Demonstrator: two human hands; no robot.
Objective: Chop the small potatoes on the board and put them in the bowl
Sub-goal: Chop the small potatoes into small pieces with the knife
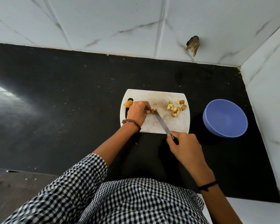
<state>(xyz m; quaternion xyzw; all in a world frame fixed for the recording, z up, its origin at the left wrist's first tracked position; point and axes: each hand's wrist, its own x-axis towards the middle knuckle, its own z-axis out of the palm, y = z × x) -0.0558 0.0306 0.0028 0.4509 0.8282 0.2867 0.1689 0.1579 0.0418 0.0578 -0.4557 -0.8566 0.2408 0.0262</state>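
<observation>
A white cutting board [165,96] lies on the black counter. My left hand [137,113] pinches a small potato piece [153,110] near the board's middle. My right hand [183,147] grips the handle of a knife [162,123] just off the board's near edge, and the blade tip rests against that piece. A pile of several chopped potato pieces [176,108] sits on the board's right side. One whole small potato [128,103] lies at the board's left end, partly behind my left hand. A blue bowl [225,118] stands to the right of the board with nothing visible inside.
The black counter [71,94] stretches far to the left of the board. White marble-tiled walls close it at the back and the right [268,88]. A hole with debris [193,44] marks the back wall. The counter's front edge runs under my checked shirt.
</observation>
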